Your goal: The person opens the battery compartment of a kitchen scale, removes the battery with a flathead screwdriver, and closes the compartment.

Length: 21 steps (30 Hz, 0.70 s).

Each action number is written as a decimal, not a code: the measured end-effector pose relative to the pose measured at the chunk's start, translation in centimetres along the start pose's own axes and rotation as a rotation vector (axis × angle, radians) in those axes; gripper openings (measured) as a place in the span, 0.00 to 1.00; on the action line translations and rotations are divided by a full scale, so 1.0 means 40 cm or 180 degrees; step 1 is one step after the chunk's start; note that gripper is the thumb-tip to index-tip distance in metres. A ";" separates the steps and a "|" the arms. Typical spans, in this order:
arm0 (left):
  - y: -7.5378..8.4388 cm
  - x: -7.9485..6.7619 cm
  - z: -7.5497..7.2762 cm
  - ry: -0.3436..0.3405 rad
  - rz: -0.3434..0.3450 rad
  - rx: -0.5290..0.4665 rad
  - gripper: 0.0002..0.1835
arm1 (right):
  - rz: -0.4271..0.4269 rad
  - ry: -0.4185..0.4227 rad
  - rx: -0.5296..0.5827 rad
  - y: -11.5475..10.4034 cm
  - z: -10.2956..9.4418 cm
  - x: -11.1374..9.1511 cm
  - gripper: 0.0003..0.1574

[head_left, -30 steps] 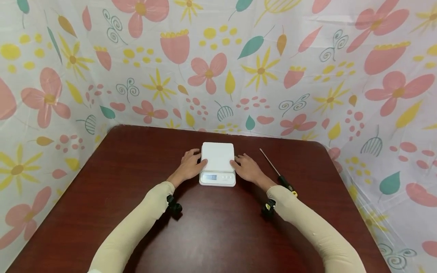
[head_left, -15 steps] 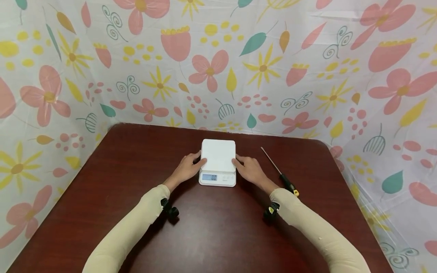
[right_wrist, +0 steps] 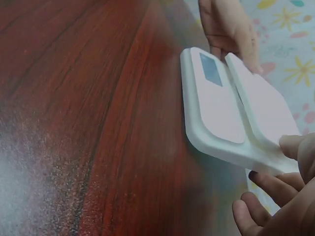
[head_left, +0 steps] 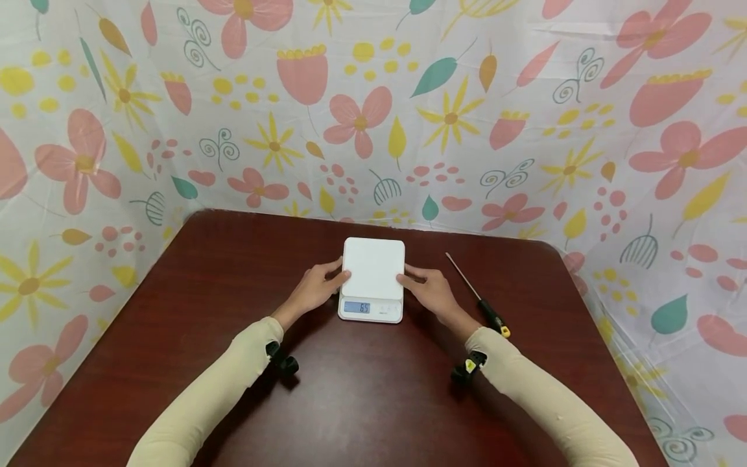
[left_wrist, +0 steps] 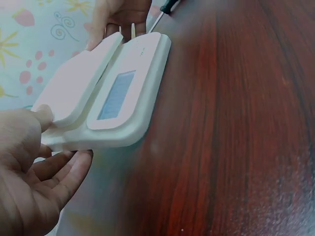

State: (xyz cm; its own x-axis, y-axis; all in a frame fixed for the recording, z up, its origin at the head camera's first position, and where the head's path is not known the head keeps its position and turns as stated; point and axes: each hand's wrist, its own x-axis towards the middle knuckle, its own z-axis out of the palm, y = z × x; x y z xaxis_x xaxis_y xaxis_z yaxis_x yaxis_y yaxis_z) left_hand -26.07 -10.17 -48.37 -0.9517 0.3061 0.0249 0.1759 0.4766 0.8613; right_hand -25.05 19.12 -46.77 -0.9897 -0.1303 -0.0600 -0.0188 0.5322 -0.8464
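Note:
A white digital kitchen scale (head_left: 373, 269) with a square platform and a lit display (head_left: 357, 307) is held between both hands over the brown table. My left hand (head_left: 315, 285) grips its left edge, thumb on the platform and fingers at the side and underneath, as the left wrist view shows for this hand (left_wrist: 34, 172). My right hand (head_left: 434, 292) grips the right edge the same way, its thumb on top in the right wrist view, where the scale (right_wrist: 231, 108) looks raised off the tabletop. Some fingertips are hidden beneath the scale.
A screwdriver (head_left: 477, 295) with a black and yellow handle lies on the table (head_left: 373, 389) to the right, near the right forearm. A floral curtain (head_left: 373, 117) stands behind and along the sides of the table. Small black cameras are strapped to both wrists.
The scale has come slightly nearer and looks a little larger, the hands moving with it. Its display reading has changed. The screwdriver lies where it was.

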 end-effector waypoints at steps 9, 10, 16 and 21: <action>0.012 -0.010 -0.026 -0.0040 0.0213 -0.0324 0.33 | -0.0024 -0.0327 0.0129 -0.020 -0.025 -0.014 0.35; 0.014 -0.010 -0.028 -0.0041 0.0225 -0.0347 0.34 | -0.0041 -0.0356 0.0099 -0.022 -0.029 -0.014 0.35; 0.033 -0.013 -0.034 -0.0020 0.0253 -0.0467 0.35 | -0.0144 -0.0427 0.0078 -0.031 -0.052 -0.012 0.35; 0.064 -0.015 -0.043 0.0017 0.0336 -0.0490 0.35 | -0.0366 -0.0386 0.0092 -0.051 -0.077 -0.016 0.35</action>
State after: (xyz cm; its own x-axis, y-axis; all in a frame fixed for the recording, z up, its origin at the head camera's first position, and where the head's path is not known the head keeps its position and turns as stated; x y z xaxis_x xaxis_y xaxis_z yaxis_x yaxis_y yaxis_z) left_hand -25.47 -10.54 -45.33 -0.9313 0.3432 0.1216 0.2347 0.3103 0.9212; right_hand -24.81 20.69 -43.37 -0.9568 -0.2898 -0.0237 -0.1251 0.4839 -0.8662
